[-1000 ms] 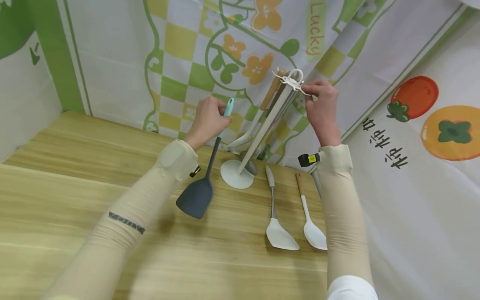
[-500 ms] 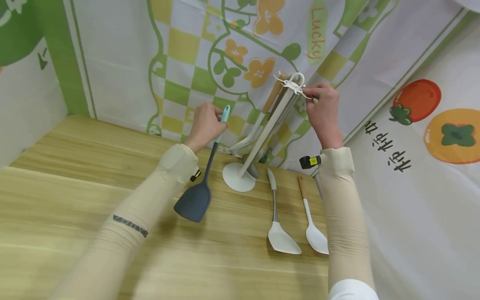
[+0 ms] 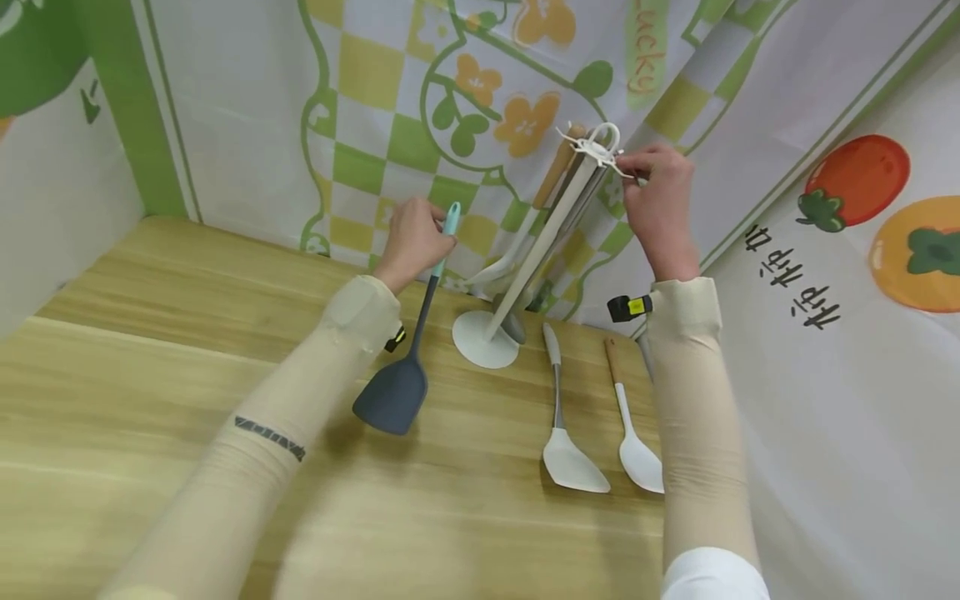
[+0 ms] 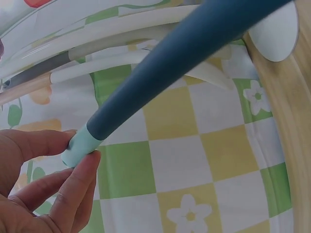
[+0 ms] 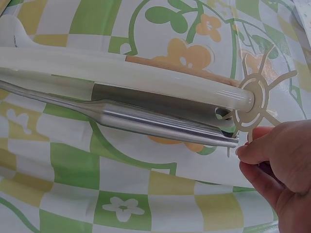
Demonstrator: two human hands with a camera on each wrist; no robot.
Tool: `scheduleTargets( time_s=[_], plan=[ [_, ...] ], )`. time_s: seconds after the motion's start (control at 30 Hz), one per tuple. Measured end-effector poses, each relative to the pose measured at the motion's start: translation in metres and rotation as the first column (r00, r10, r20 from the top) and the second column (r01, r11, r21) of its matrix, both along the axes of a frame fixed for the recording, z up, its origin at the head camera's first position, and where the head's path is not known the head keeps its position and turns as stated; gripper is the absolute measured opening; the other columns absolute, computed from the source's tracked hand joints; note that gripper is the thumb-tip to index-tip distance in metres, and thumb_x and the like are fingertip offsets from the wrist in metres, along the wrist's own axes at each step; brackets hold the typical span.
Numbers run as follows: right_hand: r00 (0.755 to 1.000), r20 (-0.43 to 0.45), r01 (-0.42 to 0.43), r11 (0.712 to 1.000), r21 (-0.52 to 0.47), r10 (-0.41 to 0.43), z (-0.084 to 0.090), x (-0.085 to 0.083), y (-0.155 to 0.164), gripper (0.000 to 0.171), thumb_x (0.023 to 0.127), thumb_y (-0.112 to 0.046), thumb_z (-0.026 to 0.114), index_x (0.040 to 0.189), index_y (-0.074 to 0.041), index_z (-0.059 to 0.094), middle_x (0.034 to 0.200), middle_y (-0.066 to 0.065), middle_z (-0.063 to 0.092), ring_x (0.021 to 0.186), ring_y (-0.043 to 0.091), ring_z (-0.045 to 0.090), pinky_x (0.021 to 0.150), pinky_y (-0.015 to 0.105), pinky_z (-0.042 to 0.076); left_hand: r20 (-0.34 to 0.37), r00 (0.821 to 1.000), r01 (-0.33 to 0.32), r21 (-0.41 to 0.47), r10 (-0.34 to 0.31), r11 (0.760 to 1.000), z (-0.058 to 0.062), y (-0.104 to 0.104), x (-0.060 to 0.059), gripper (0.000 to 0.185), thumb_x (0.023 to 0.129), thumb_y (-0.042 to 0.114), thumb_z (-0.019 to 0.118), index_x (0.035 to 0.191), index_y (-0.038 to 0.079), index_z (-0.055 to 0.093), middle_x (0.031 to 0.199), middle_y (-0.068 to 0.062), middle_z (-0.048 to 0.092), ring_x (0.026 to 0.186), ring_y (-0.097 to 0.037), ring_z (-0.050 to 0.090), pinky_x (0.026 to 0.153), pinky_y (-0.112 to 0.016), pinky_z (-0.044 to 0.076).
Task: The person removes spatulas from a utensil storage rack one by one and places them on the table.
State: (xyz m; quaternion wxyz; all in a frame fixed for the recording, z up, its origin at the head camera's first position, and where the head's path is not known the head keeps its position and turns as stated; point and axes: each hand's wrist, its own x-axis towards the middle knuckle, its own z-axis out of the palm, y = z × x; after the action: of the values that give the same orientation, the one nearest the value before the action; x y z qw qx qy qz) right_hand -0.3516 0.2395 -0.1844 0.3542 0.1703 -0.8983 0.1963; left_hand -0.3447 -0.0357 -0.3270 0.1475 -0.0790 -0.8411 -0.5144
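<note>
My left hand (image 3: 415, 242) pinches the turquoise handle end (image 4: 83, 145) of a dark grey spatula (image 3: 393, 396). The spatula hangs with its blade downward over the wooden table, left of a white utensil stand (image 3: 542, 242). At the stand's top, my right hand (image 3: 660, 204) pinches one of the thin hooks between thumb and fingers. Beside those fingers, in the right wrist view, is the end of a steel-handled utensil (image 5: 160, 125). A wood-handled utensil (image 3: 555, 173) also hangs on the stand; the hanging tools partly hide one another.
The stand's round white base (image 3: 472, 342) is near the table's back edge. Right of it lie a white spatula (image 3: 573, 462) and a white spoon (image 3: 637, 458) with a wooden handle. A checked curtain (image 3: 367, 125) hangs close behind the stand.
My left hand has shifted slightly left with the spatula, away from the stand. The right hand stays at the hook. The head view has tilted a little.
</note>
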Motion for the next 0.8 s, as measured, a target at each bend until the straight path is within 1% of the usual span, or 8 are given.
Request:
scheduleTargets(
  time_s=[0.07, 0.17, 0.27, 0.4, 0.57, 0.63, 0.7, 0.8],
  plan=[
    [1.000, 0.012, 0.015, 1.000, 0.015, -0.015, 0.003, 0.000, 0.000, 0.024, 0.091, 0.014, 0.057, 0.103, 0.007, 0.077, 0.099, 0.023, 0.071, 0.092, 0.030, 0.070, 0.088, 0.028, 0.061, 0.005, 1.000, 0.009, 0.007, -0.009, 1.000, 0.000, 0.000, -0.001, 0.027, 0.084, 0.004, 0.070, 0.108, -0.007, 0.076, 0.094, -0.021, 0.077, 0.080, -0.030, 0.073, 0.072, -0.036, 0.060],
    [0.999, 0.035, 0.027, 0.999, 0.033, -0.028, 0.004, 0.001, 0.000, 0.024, 0.092, 0.013, 0.057, 0.105, 0.006, 0.077, 0.101, 0.023, 0.070, 0.094, 0.030, 0.069, 0.089, 0.032, 0.061, 0.017, 1.000, 0.013, 0.017, -0.013, 1.000, -0.001, 0.000, -0.002, 0.031, 0.085, 0.003, 0.070, 0.113, -0.008, 0.073, 0.099, -0.022, 0.076, 0.085, -0.032, 0.074, 0.077, -0.040, 0.062],
    [0.997, 0.061, 0.038, 0.999, 0.030, -0.040, 0.003, 0.003, 0.000, 0.024, 0.093, 0.012, 0.057, 0.106, 0.006, 0.076, 0.102, 0.022, 0.069, 0.095, 0.028, 0.069, 0.090, 0.031, 0.060, 0.025, 1.000, 0.014, 0.015, -0.014, 1.000, -0.003, 0.001, -0.002, 0.031, 0.086, 0.003, 0.070, 0.115, -0.008, 0.073, 0.101, -0.022, 0.076, 0.086, -0.032, 0.074, 0.076, -0.039, 0.062],
    [0.997, 0.065, 0.042, 0.999, 0.028, -0.043, 0.003, 0.004, 0.001, 0.024, 0.093, 0.012, 0.057, 0.106, 0.006, 0.076, 0.100, 0.021, 0.069, 0.094, 0.028, 0.068, 0.090, 0.031, 0.060, 0.020, 0.999, 0.028, 0.005, -0.028, 1.000, -0.006, 0.004, -0.002, 0.029, 0.086, 0.002, 0.069, 0.113, -0.007, 0.074, 0.098, -0.022, 0.076, 0.082, -0.030, 0.074, 0.070, -0.035, 0.062],
    [0.996, 0.082, 0.040, 0.999, 0.026, -0.042, 0.003, 0.004, 0.001, 0.024, 0.093, 0.012, 0.057, 0.107, 0.005, 0.076, 0.102, 0.021, 0.068, 0.096, 0.029, 0.068, 0.090, 0.029, 0.060, 0.012, 1.000, 0.022, 0.001, -0.022, 1.000, -0.010, 0.006, -0.002, 0.018, 0.084, 0.000, 0.069, 0.099, -0.005, 0.079, 0.090, -0.019, 0.077, 0.076, -0.027, 0.073, 0.062, -0.027, 0.057],
    [0.995, 0.086, 0.039, 0.999, 0.029, -0.041, 0.003, 0.003, 0.000, 0.025, 0.093, 0.012, 0.057, 0.107, 0.005, 0.076, 0.103, 0.021, 0.068, 0.096, 0.028, 0.068, 0.090, 0.028, 0.060, 0.009, 1.000, 0.009, -0.010, -0.008, 1.000, -0.011, 0.006, -0.002, 0.011, 0.083, 0.000, 0.069, 0.088, -0.004, 0.079, 0.085, -0.018, 0.077, 0.072, -0.025, 0.072, 0.060, -0.025, 0.052],
    [0.996, 0.082, 0.039, 0.999, 0.034, -0.042, 0.004, 0.003, 0.000, 0.025, 0.092, 0.013, 0.058, 0.107, 0.005, 0.077, 0.103, 0.020, 0.069, 0.096, 0.027, 0.068, 0.090, 0.026, 0.060, 0.001, 1.000, -0.005, -0.023, 0.005, 1.000, -0.013, 0.005, -0.004, 0.008, 0.082, 0.001, 0.070, 0.080, -0.003, 0.077, 0.081, -0.016, 0.077, 0.068, -0.022, 0.068, 0.062, -0.024, 0.049],
    [0.997, 0.069, 0.041, 0.999, 0.036, -0.043, 0.004, 0.002, 0.000, 0.025, 0.092, 0.013, 0.058, 0.106, 0.005, 0.077, 0.102, 0.020, 0.069, 0.095, 0.027, 0.067, 0.089, 0.026, 0.060, -0.011, 1.000, -0.007, -0.034, 0.006, 0.999, -0.015, 0.005, -0.006, 0.012, 0.081, 0.001, 0.071, 0.070, -0.002, 0.073, 0.072, -0.015, 0.075, 0.063, -0.021, 0.062, 0.067, -0.026, 0.046]
  ],
)
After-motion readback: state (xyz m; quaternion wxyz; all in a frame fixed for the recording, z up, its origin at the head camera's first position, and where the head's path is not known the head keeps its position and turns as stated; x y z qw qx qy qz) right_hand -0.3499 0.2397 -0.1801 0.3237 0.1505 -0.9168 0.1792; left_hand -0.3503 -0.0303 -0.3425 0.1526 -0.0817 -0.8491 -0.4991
